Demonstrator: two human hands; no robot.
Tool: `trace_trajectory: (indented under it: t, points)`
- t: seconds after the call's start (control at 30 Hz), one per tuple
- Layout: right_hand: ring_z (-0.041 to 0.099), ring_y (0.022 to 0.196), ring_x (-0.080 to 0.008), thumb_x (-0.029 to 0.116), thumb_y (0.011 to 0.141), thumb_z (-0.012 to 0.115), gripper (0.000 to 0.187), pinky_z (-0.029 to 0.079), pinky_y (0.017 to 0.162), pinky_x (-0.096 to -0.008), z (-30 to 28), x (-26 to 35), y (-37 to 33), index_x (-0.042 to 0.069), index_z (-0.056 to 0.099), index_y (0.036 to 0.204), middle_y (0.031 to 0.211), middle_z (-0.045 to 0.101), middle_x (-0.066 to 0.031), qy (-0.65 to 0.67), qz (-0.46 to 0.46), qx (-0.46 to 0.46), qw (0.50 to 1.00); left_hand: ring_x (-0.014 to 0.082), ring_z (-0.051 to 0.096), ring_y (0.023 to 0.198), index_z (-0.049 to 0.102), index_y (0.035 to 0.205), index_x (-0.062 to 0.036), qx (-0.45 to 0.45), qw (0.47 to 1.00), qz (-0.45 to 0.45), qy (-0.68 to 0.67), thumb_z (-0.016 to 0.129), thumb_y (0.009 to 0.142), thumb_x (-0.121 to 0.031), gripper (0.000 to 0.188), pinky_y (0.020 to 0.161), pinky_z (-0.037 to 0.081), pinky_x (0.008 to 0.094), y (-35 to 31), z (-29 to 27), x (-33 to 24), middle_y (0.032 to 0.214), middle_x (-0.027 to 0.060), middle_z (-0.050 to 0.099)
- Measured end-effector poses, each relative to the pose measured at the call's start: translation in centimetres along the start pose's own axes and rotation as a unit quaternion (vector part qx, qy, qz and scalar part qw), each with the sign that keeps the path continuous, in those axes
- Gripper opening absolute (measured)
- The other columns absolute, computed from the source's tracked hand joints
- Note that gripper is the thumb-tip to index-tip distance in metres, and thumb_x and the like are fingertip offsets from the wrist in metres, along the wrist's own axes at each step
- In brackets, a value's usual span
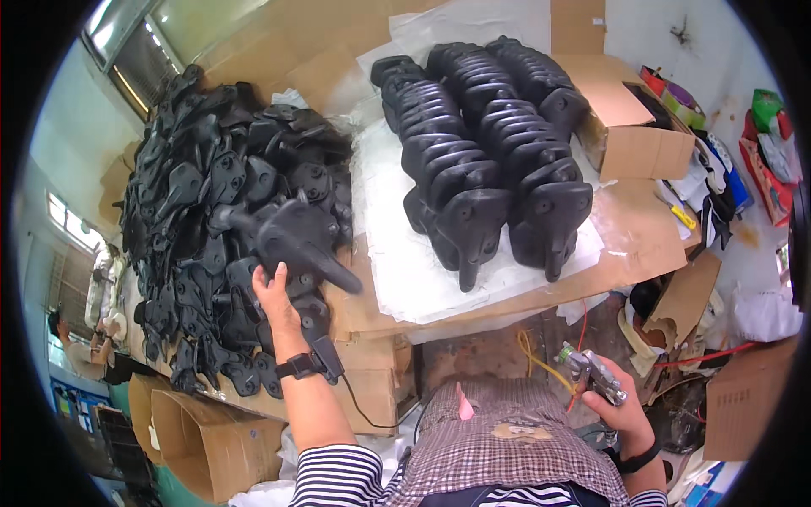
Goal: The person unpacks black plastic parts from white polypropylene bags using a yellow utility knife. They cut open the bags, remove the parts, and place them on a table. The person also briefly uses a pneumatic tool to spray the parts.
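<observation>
My left hand point(275, 296) is at the near edge of a black moulded part point(296, 237) with a long tapering prong. Its fingers grip that edge, partly hidden behind the part, which looks slightly blurred and sits above the heap. Beneath and around it lies a big pile of similar black parts point(190, 186). Low on the right, my right hand point(621, 401) is wrapped round a metal spray gun point(593, 374), held beside my checked apron point(498, 439). Several rows of the black parts point(473, 203) stand nested on white sheeting point(393, 287) upon the table.
An open cardboard box point(646, 152) stands at the table's right, near a yellow cutter point(683, 217). A yellow hose point(541, 367) hangs below the table edge. Another cardboard box point(220, 448) is at lower left. Farther left, another person point(84, 355) sits.
</observation>
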State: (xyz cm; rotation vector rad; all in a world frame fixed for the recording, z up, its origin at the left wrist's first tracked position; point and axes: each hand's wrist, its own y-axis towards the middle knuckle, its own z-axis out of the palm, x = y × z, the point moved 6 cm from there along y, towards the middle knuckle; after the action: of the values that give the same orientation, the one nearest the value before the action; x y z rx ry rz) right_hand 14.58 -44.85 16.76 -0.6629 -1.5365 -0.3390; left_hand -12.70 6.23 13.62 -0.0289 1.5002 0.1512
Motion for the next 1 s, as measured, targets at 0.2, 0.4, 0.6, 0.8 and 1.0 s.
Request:
trace_trajectory:
  t: [0.2,0.4,0.6,0.8,1.0]
  points:
    - [0.058,0.072,-0.0107,0.015,0.078,0.07,0.058,0.05,0.064,-0.0254,-0.3,1.5,0.3,-0.002,0.045,0.127,0.085,0.06,-0.0049,0.012,-0.05,-0.055,0.997,0.0179,0.058,0.089,0.057,0.112,0.0016,0.226,0.962,0.102,0.112,0.071,0.07,-0.004,0.044,0.077,0.049,0.0285,-3.1,11.0,6.3,0.102,0.01,0.062]
    - [0.06,0.071,-0.017,0.024,0.076,0.072,0.065,0.05,0.065,-0.0305,-2.0,4.3,-3.5,-0.005,0.043,0.127,0.083,0.06,-0.0089,0.064,-0.123,-0.167,0.976,0.0196,0.056,0.098,0.053,0.118,-0.0004,0.386,0.909,0.099,0.121,0.069,0.067,-0.005,0.054,0.083,0.047,0.0316,-11.3,24.2,7.3,0.11,0.0126,0.058]
    - [0.06,0.075,-0.0146,0.026,0.075,0.074,0.065,0.049,0.066,-0.0273,-1.7,-0.1,-2.2,-0.002,0.045,0.127,0.092,0.062,-0.0109,0.007,0.015,-0.058,0.998,0.0152,0.057,0.077,0.061,0.09,0.0009,0.449,0.892,-0.048,-0.013,0.061,0.068,0.003,0.022,0.074,0.044,0.0254,-14.6,26.7,5.5,0.082,0.0048,0.063]
    - [0.062,0.074,-0.0197,0.02,0.076,0.072,0.061,0.051,0.066,-0.0318,-2.2,4.8,-1.5,-0.002,0.044,0.126,0.084,0.062,-0.013,0.128,-0.139,-0.142,0.972,0.0136,0.057,0.077,0.06,0.082,0.0028,0.369,0.905,-0.073,-0.199,0.044,0.063,0.011,0.026,0.076,0.044,0.0257,-6.8,16.1,2.6,0.083,0.0044,0.063]
    - [0.06,0.07,-0.0156,0.014,0.08,0.067,0.054,0.05,0.062,-0.0291,-2.5,3.0,-1.2,-0.001,0.045,0.126,0.084,0.062,-0.0106,0.064,-0.087,-0.081,0.991,0.0188,0.06,0.077,0.061,0.083,0.0036,0.363,0.916,-0.112,-0.13,0.046,0.059,0.009,0.029,0.081,0.045,0.0259,-6.9,17.6,7.2,0.085,0.0075,0.065]
